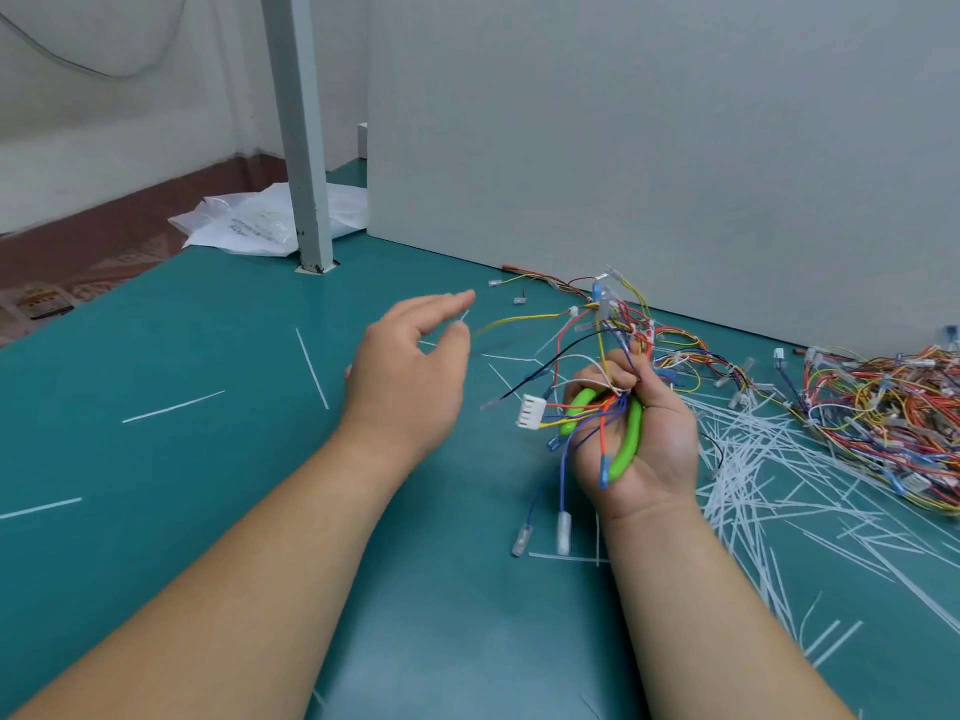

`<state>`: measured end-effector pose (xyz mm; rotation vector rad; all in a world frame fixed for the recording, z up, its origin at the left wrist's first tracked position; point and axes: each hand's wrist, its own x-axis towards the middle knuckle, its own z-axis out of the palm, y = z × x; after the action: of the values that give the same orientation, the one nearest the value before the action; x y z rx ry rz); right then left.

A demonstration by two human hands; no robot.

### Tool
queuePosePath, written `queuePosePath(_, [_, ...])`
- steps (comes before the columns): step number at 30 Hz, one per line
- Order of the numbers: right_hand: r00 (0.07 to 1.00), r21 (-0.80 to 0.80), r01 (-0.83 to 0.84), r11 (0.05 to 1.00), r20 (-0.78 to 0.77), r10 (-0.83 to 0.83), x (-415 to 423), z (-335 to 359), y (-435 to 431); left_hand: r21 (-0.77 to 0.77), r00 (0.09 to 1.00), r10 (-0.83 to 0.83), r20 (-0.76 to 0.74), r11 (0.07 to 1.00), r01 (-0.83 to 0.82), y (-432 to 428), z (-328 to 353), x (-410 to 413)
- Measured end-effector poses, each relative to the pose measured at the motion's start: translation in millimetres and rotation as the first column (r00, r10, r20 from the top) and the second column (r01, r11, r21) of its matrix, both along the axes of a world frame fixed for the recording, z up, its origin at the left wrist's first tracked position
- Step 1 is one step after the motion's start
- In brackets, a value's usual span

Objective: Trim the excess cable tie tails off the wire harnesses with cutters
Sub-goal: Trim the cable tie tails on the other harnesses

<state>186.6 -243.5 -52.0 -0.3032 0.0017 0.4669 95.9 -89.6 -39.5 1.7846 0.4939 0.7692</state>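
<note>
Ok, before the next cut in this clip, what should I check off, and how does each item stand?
1. Cutters in hand: ok; right hand grips the green-handled cutters.
2. Harness secured: ok; the same hand clutches a wire harness against the handles.
3. Blades clear of wires: cannot tell; fingers and wires hide them.
4. Other hand free: ok; left hand is open above the table.
5. Untrimmed tails on this harness: cannot tell.
</note>
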Motion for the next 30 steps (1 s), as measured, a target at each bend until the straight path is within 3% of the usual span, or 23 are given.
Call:
queuePosePath(2, [0.999,-0.066,-0.034,0.997,0.004,0.035,-1.9,-0.7,2.8,0.325,0.976,0.126,-0.178,0.944,-0.063,-4.2,-5.2,-1.1])
queuePosePath(3, [0.999,-0.094,-0.047,0.994,0.010,0.048,-2.8,-0.8,4.3,0.374,0.973,0.149,-0.177,0.924,-0.073,-5.3,-5.7,-0.7])
queuePosePath(8, [0.991,-0.209,-0.078,0.975,0.095,0.099,-8.6,-0.5,9.4,0.132,0.989,-0.146,0.008,0.981,0.144,-10.9,-5.6,-2.3])
queuePosePath(12, [0.995,-0.290,-0.033,0.956,0.085,0.060,-8.2,-1.7,11.0,0.037,0.991,-0.087,0.098,0.996,0.084,-6.8,-8.6,3.5])
queuePosePath(15, [0.996,-0.331,0.006,0.944,0.082,0.023,-8.3,-0.3,11.4,-0.047,0.990,-0.114,0.077,0.992,0.118,0.4,-8.4,5.8])
queuePosePath(19, [0.997,-0.375,0.004,0.927,0.074,0.026,-11.3,-0.3,13.8,0.029,0.983,-0.179,-0.051,0.983,0.180,0.7,-14.6,7.1])
queuePosePath(22, [0.994,-0.408,0.038,0.912,0.112,0.009,-12.6,-0.5,14.9,0.121,0.991,-0.100,-0.092,0.986,0.111,1.6,-19.6,8.4])
queuePosePath(26, [0.974,-0.546,0.174,0.820,0.216,-0.063,-18.2,-2.3,18.6,0.071,0.999,-0.032,0.003,0.997,0.032,3.6,-20.5,8.8])
queuePosePath(30, [0.905,-0.660,0.426,0.619,0.317,-0.284,-20.1,-3.5,17.8,-0.025,0.994,0.049,0.097,0.999,-0.047,7.3,-17.4,9.0])
